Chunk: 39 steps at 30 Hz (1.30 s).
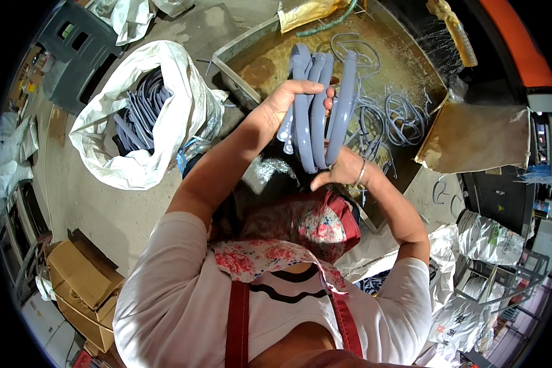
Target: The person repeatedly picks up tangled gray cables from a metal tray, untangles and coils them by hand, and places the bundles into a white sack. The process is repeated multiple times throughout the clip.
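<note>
A bundle of grey-blue, glossy bent plastic strips [318,122] is held up in front of me over the near edge of the tray. My left hand [300,95] is closed around its upper part, with the thumb across the front and fingertips showing between the strips. My right hand [345,167], with a bracelet at the wrist, is at the bundle's lower end. Its thumb is stretched out to the left, apart from the strips, while the other fingers are mostly hidden behind them. Rounded ends of some strips stick out at the bundle's left side.
A shallow tray [251,91] of brownish water holds loose coils of thin grey strip [405,119]. To the left stands a white woven sack [98,150] with similar strips inside. A dark plastic stool [73,55] is beyond it. Cardboard boxes [80,276] lie at lower left.
</note>
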Motion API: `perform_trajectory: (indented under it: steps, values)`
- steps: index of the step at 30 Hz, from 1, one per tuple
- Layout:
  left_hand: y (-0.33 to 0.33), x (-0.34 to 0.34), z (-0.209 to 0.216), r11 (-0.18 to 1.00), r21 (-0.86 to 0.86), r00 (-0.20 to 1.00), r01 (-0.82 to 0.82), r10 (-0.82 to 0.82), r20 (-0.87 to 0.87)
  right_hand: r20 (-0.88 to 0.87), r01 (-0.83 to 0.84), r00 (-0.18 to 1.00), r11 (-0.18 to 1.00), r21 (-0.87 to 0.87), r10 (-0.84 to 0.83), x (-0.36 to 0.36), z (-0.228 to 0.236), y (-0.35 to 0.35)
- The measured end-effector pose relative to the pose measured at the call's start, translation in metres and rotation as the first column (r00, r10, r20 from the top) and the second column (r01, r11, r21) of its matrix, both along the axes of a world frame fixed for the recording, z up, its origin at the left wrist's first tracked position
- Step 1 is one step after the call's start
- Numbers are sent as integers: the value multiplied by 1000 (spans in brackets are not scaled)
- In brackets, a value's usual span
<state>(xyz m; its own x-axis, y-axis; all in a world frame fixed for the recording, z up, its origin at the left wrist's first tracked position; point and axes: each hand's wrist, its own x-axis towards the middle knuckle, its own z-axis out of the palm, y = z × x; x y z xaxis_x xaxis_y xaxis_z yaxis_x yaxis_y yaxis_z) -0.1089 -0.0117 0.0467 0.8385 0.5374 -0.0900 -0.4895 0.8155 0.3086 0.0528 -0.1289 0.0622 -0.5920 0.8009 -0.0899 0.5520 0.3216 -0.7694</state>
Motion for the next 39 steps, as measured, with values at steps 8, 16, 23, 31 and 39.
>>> perform_trajectory:
  steps: [8, 16, 23, 31, 39]
  values:
    - [-2, 8, -5, 995, 75, 997, -69, 72, -35, -483, 594, 654, 790, -150, -583, 0, 3, -11]
    - [-4, 9, -3, 992, 123, 987, -31, 11, 161, -701, 707, 352, 667, -236, -621, -5, -16, -25]
    - [-12, 0, -2, 979, 132, 981, -155, 169, -98, -181, 571, 816, 816, 93, -550, 9, -3, -18]
    - [-102, -9, 89, 971, 115, 733, 209, -233, 639, -704, 459, 420, 803, -379, -572, -30, 23, -22]
    - [-109, -120, 146, 992, 95, 773, -77, -1, 635, -772, 220, 523, 932, -287, -361, -126, 80, 19]
